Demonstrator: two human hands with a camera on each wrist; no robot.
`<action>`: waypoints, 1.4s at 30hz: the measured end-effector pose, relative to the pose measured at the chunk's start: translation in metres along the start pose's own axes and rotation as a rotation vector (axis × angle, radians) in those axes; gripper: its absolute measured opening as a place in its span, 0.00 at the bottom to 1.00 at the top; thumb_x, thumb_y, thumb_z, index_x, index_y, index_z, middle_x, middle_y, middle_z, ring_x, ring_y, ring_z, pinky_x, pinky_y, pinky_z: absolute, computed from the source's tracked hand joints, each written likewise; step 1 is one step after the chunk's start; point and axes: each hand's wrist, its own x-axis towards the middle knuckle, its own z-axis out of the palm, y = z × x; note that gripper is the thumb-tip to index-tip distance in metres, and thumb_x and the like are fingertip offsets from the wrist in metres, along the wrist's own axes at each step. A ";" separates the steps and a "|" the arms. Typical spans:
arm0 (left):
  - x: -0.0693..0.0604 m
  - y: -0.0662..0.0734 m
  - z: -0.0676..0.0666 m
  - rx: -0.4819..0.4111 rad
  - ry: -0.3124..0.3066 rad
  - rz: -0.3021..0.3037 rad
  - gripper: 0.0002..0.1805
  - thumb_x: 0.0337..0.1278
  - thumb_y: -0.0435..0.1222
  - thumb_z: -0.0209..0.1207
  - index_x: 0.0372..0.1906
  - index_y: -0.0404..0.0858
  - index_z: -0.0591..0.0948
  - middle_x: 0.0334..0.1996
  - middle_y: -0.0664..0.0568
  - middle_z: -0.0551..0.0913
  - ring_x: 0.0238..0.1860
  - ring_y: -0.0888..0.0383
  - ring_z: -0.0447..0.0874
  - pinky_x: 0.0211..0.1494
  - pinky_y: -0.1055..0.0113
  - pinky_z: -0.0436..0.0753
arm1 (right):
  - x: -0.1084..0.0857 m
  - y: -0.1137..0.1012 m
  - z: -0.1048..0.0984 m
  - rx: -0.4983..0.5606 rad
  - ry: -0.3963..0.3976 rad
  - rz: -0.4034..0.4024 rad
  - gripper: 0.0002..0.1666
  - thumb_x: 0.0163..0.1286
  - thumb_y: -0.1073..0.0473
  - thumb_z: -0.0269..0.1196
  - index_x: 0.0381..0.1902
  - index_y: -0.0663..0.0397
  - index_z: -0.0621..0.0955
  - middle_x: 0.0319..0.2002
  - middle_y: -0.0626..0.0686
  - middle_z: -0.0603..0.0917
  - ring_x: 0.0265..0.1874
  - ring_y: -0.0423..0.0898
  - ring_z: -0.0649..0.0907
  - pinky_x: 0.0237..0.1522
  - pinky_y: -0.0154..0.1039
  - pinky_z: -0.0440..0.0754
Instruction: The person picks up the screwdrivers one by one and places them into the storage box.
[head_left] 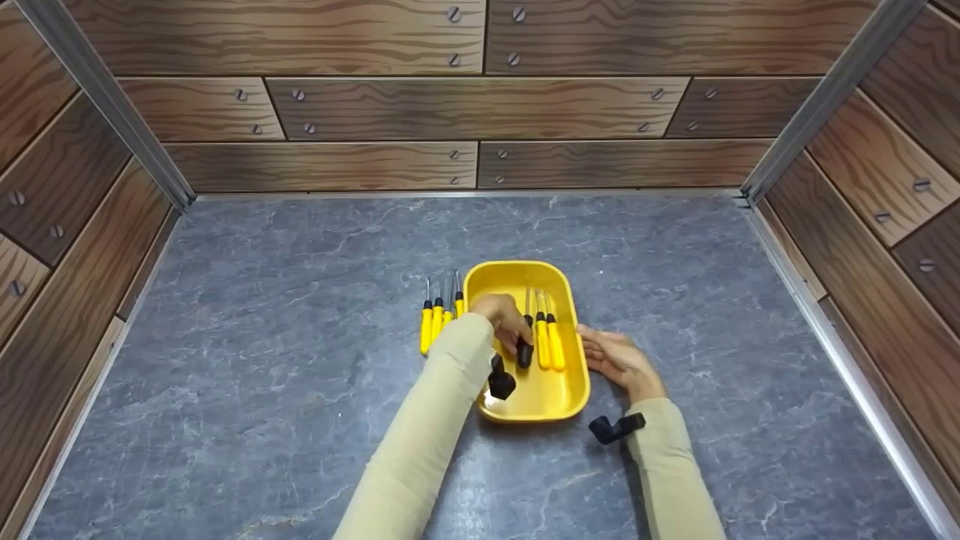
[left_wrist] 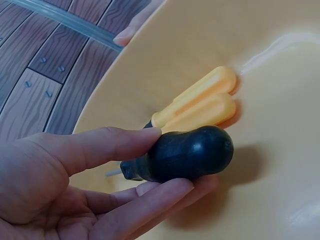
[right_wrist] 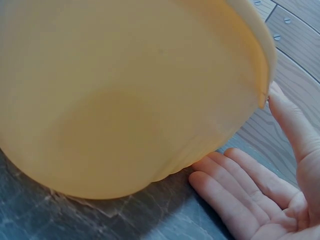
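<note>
Black-handled screwdriver-style tool [left_wrist: 192,154] is inside the yellow tray, thin shaft toward the far end, in my left grip [head_left: 504,319]: thumb on one side of the handle, fingers on the other. Handle's smooth, rounded and pinched off-centre, so it could roll or swivel out if I ease off. Two yellow-handled tools [head_left: 555,346] lie just beside it; swing the shaft sideways and I'd likely knock or snag them. Yellow tray [head_left: 534,401] looks light; a bump on its wall could slide it. My right hand [head_left: 616,358] has straight fingers at the outer right wall, clasping nothing, so a tug might beat it. More yellow-handled tools [head_left: 427,326] sit outside on the surface [head_left: 285,360], partly behind my left sleeve [head_left: 424,427]; a careless forearm could scatter them.
</note>
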 end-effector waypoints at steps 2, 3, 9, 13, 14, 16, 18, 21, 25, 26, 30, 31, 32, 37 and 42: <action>0.001 0.001 0.002 0.008 0.000 -0.011 0.23 0.59 0.34 0.62 0.57 0.26 0.76 0.55 0.36 0.81 0.54 0.50 0.84 0.60 0.63 0.85 | 0.000 0.000 0.000 -0.002 0.004 0.000 0.10 0.70 0.56 0.59 0.30 0.47 0.85 0.31 0.47 0.89 0.36 0.39 0.87 0.43 0.32 0.88; 0.001 0.001 0.002 0.013 -0.004 -0.017 0.23 0.59 0.34 0.62 0.57 0.26 0.76 0.55 0.36 0.81 0.54 0.50 0.83 0.60 0.64 0.85 | 0.000 0.000 0.000 -0.003 0.006 0.000 0.10 0.70 0.56 0.60 0.30 0.47 0.85 0.31 0.47 0.89 0.36 0.39 0.87 0.43 0.32 0.88; -0.003 0.004 0.005 0.031 -0.010 -0.028 0.22 0.60 0.35 0.62 0.57 0.28 0.77 0.56 0.37 0.81 0.56 0.50 0.83 0.59 0.66 0.85 | 0.001 0.000 0.001 -0.008 0.016 0.006 0.10 0.70 0.56 0.60 0.30 0.47 0.84 0.31 0.47 0.89 0.35 0.39 0.87 0.42 0.32 0.88; 0.017 0.002 0.008 0.050 0.017 -0.053 0.20 0.57 0.36 0.65 0.51 0.28 0.81 0.49 0.37 0.85 0.45 0.51 0.89 0.50 0.67 0.89 | 0.001 0.000 0.000 -0.002 0.000 0.005 0.10 0.70 0.56 0.60 0.30 0.47 0.85 0.31 0.47 0.89 0.35 0.39 0.87 0.43 0.32 0.88; 0.034 -0.002 0.009 0.041 0.015 -0.059 0.19 0.54 0.37 0.66 0.48 0.28 0.81 0.46 0.38 0.87 0.42 0.51 0.90 0.48 0.66 0.89 | 0.001 0.000 0.000 -0.002 -0.004 0.004 0.10 0.70 0.56 0.60 0.30 0.47 0.85 0.31 0.47 0.89 0.35 0.39 0.87 0.43 0.32 0.88; 0.071 -0.011 0.011 0.021 0.040 -0.085 0.18 0.52 0.37 0.68 0.45 0.29 0.82 0.40 0.40 0.89 0.36 0.53 0.91 0.44 0.67 0.90 | 0.001 0.000 0.000 -0.002 -0.009 0.004 0.10 0.70 0.55 0.59 0.30 0.47 0.85 0.31 0.47 0.89 0.35 0.39 0.87 0.43 0.32 0.88; 0.098 -0.017 0.011 0.000 0.032 -0.100 0.17 0.51 0.38 0.69 0.42 0.30 0.81 0.32 0.41 0.89 0.29 0.55 0.90 0.39 0.68 0.89 | 0.001 0.000 -0.001 -0.005 -0.014 0.004 0.10 0.71 0.55 0.59 0.30 0.47 0.85 0.31 0.46 0.89 0.35 0.39 0.87 0.42 0.31 0.88; 0.088 -0.016 0.010 -0.008 0.020 -0.086 0.18 0.56 0.38 0.65 0.46 0.28 0.81 0.33 0.40 0.89 0.35 0.54 0.91 0.47 0.70 0.88 | 0.001 0.000 -0.001 -0.008 -0.014 0.005 0.10 0.71 0.56 0.59 0.31 0.47 0.85 0.31 0.46 0.89 0.35 0.39 0.87 0.42 0.31 0.88; 0.019 0.002 0.010 0.010 0.024 -0.067 0.19 0.61 0.37 0.61 0.50 0.26 0.79 0.45 0.38 0.87 0.46 0.55 0.88 0.58 0.70 0.85 | 0.000 0.000 -0.001 -0.011 -0.018 0.002 0.10 0.71 0.56 0.58 0.31 0.48 0.85 0.31 0.47 0.89 0.35 0.39 0.87 0.42 0.32 0.88; 0.008 0.005 0.011 0.010 0.028 -0.074 0.19 0.63 0.37 0.60 0.51 0.27 0.79 0.47 0.39 0.86 0.48 0.55 0.87 0.59 0.71 0.84 | 0.000 0.000 -0.001 -0.012 -0.020 0.002 0.10 0.71 0.56 0.58 0.31 0.48 0.85 0.31 0.47 0.89 0.35 0.39 0.87 0.42 0.32 0.88; -0.029 0.017 0.011 0.006 0.019 -0.098 0.20 0.66 0.36 0.56 0.56 0.26 0.75 0.53 0.38 0.81 0.56 0.53 0.82 0.63 0.71 0.81 | 0.000 -0.001 -0.001 -0.006 -0.016 0.009 0.10 0.71 0.56 0.58 0.31 0.48 0.85 0.31 0.47 0.89 0.35 0.39 0.87 0.42 0.32 0.88; -0.037 0.019 0.011 0.009 0.012 -0.100 0.20 0.67 0.35 0.55 0.58 0.26 0.74 0.54 0.38 0.79 0.57 0.52 0.80 0.65 0.70 0.80 | 0.000 -0.001 -0.001 -0.002 -0.013 0.011 0.10 0.71 0.56 0.58 0.31 0.48 0.85 0.31 0.47 0.89 0.35 0.39 0.87 0.42 0.32 0.88; -0.035 0.018 0.010 0.013 0.014 -0.101 0.20 0.67 0.35 0.55 0.57 0.26 0.75 0.52 0.38 0.81 0.55 0.52 0.82 0.64 0.71 0.81 | 0.000 -0.001 -0.001 0.001 -0.010 0.015 0.10 0.71 0.56 0.59 0.31 0.48 0.85 0.30 0.47 0.89 0.34 0.39 0.87 0.42 0.32 0.88; -0.009 0.009 0.006 0.020 -0.014 -0.113 0.18 0.64 0.37 0.57 0.52 0.26 0.78 0.42 0.42 0.87 0.29 0.61 0.90 0.57 0.75 0.84 | 0.000 -0.001 -0.001 0.003 0.000 0.017 0.10 0.71 0.56 0.59 0.30 0.48 0.84 0.30 0.47 0.89 0.34 0.39 0.87 0.42 0.32 0.88; 0.001 0.004 0.004 -0.018 -0.031 -0.100 0.13 0.65 0.37 0.57 0.40 0.29 0.80 0.41 0.42 0.87 0.27 0.61 0.90 0.57 0.73 0.84 | 0.001 0.000 -0.002 -0.001 -0.006 0.011 0.10 0.71 0.56 0.59 0.31 0.48 0.84 0.31 0.47 0.89 0.35 0.39 0.87 0.42 0.32 0.88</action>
